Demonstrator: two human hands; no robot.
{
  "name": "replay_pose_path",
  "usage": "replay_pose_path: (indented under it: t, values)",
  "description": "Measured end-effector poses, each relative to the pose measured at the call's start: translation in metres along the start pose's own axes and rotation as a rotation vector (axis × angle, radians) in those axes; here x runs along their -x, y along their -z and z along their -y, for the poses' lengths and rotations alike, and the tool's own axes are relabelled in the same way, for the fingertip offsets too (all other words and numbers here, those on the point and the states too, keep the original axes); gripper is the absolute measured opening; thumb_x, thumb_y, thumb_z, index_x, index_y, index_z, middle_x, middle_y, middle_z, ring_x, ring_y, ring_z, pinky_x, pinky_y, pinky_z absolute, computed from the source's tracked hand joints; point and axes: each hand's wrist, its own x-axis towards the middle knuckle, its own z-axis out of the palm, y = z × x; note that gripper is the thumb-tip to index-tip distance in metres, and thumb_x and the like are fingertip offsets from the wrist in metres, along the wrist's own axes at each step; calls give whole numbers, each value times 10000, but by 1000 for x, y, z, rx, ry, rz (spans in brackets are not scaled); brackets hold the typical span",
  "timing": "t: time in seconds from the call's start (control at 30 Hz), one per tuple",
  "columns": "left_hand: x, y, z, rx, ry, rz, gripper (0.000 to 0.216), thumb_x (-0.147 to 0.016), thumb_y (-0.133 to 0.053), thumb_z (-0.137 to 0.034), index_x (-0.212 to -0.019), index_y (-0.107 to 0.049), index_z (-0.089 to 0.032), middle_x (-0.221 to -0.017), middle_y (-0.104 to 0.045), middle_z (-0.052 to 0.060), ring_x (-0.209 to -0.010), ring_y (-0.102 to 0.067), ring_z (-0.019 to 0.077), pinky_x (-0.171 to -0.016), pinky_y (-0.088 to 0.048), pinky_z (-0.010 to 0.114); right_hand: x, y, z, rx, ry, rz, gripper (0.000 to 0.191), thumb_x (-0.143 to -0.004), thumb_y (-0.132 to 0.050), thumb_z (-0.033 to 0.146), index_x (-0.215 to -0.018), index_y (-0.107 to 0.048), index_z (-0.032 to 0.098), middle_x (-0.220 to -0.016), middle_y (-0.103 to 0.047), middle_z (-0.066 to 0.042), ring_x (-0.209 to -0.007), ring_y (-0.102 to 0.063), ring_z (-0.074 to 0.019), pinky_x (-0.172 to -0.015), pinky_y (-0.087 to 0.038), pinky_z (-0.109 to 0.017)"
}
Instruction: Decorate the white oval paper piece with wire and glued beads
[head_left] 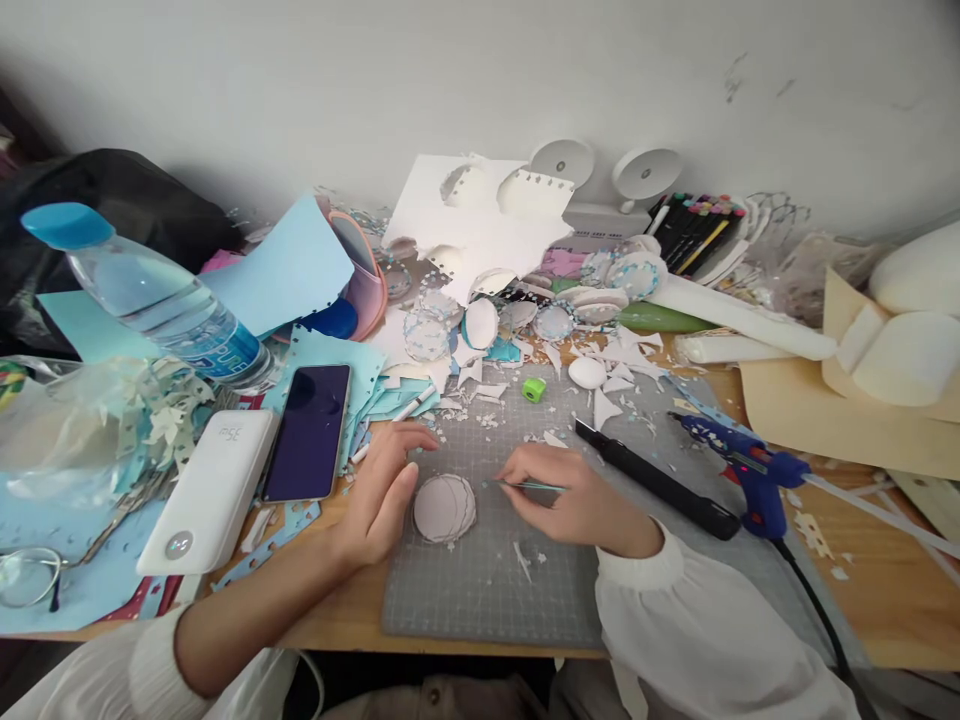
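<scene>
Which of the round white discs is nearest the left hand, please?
The disc between the left hand and right hand; the others lie farther back.

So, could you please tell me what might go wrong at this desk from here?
The right sleeve could snag the black cord beside it and drag the glue gun. The left hand, close beside the white disc, might nudge it out of place. Loose paper scraps on the mat could get in the way.

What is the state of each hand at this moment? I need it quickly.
Left hand: open, no object visible in its grasp, near the round white pieces.
Right hand: closed, holding a thin greenish tool.
</scene>
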Motion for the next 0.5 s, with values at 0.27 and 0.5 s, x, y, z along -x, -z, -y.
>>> replay_pose_path:
  t: [0.27, 0.5]
  values:
    - [-6, -9, 0, 33, 128, -162, 311, -1008, -298, -289, -972, -594, -202, -988, -598, 63, -998, -546, 236, -910, -400, 377, 1, 10, 3, 0, -39, 44, 138, -838, -586, 85, -825, -551, 218, -844, -704, -36, -770, -659, -154, -715, -501, -289]
    - [-14, -15, 0, 109, 281, -220, 304, -991, -315, -306, -898, -587, -207, -932, -595, 50, -928, -534, 227, -842, -407, 353, 0, 8, 4, 33, -26, 104, 150, -844, -553, 87, -786, -528, 223, -813, -695, -25, -755, -652, -156, -713, -496, -292]
